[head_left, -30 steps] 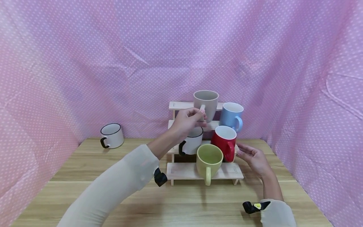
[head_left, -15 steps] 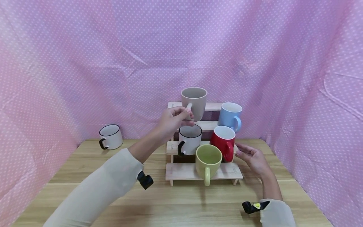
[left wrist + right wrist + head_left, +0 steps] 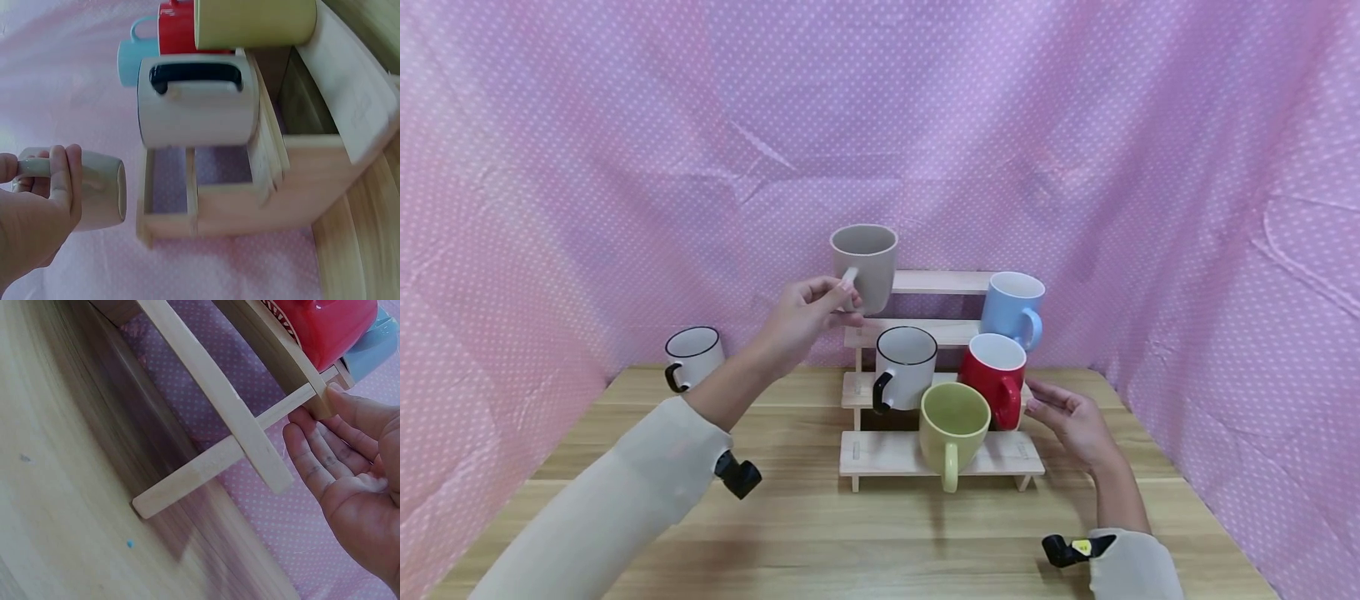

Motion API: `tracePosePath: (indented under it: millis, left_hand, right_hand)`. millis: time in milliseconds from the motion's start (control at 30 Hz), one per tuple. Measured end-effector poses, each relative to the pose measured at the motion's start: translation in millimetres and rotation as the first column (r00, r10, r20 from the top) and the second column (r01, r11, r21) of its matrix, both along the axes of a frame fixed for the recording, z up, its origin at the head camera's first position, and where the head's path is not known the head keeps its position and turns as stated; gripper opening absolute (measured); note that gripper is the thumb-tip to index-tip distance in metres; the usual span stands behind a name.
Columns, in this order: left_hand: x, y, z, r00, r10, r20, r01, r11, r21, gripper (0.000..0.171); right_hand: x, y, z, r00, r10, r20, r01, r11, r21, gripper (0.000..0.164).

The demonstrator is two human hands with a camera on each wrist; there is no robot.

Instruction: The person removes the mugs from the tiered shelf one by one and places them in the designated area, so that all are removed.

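My left hand (image 3: 801, 321) pinches the handle of a grey mug (image 3: 874, 275) and holds it upright in the air at the upper left of a stepped wooden rack (image 3: 880, 454). In the left wrist view the grey mug (image 3: 100, 190) is apart from the rack. On the rack stand a white mug with black rim and handle (image 3: 913, 379), a red mug (image 3: 981, 379), a yellow-green mug (image 3: 943, 446) and a light blue mug (image 3: 1000, 312). At the rack's right end my right hand (image 3: 1075, 425) pinches a shelf board (image 3: 319, 403) between thumb and fingers, below the red mug.
A second white mug with black rim (image 3: 696, 354) stands on the wooden table (image 3: 880, 542) at the back left, partly hidden behind the left forearm. Pink dotted cloth (image 3: 880, 125) hangs behind and on both sides.
My left hand has carried the grey mug leftward and slightly up, from above the middle of the rack to its upper left corner. The right hand has stayed in place.
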State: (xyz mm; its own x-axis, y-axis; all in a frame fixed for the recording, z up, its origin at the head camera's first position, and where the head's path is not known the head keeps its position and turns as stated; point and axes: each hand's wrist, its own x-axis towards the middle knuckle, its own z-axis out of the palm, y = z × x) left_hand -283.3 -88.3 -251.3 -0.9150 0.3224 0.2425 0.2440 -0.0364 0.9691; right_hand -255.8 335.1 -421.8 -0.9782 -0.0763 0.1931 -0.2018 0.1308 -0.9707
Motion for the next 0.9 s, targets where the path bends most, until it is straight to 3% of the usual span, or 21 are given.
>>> tracePosePath:
  millis: [400,633,900]
  left_hand:
    - [-13.7,-50,-7.0,0.998,0.061,-0.001,-0.061,0.998,-0.012,0.029]
    - [-21.7,-75,-23.6,0.994,0.105,0.018,-0.105,0.994,0.019,0.031]
    - [-31.4,-101,-47.4,0.985,0.167,0.033,-0.165,0.985,-0.041,0.047]
  right_hand:
    - [-0.5,-1,-0.5,1.000,0.008,-0.007,-0.008,1.000,-0.010,0.059]
    - [-0.3,-1,-0.1,1.000,-0.019,0.009,0.018,0.999,0.029,0.060]
    - [0.3,-1,1.7,0.999,-0.043,0.033,0.040,0.996,0.075,0.060]
